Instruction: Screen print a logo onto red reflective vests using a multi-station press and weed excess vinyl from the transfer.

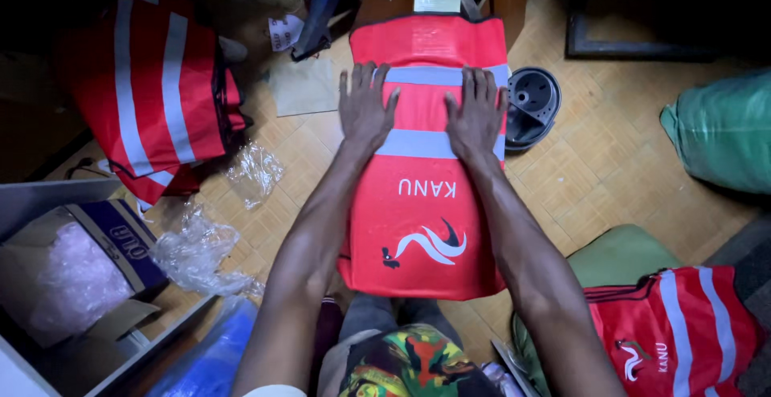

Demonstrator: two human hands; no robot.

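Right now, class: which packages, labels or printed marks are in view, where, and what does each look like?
Cardboard box: lower left, open, blue printed side.
Plastic wrappers: floor, left, clear, crumpled.
White logo: red vest under both hands, curved strokes.
Paper label: top, white, crumpled.

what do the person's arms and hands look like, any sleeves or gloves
Both forearms are bare, with no gloves, rings or watch visible on the left hand or right hand. A pale sleeve edge shows at the bottom of the frame on the left arm.
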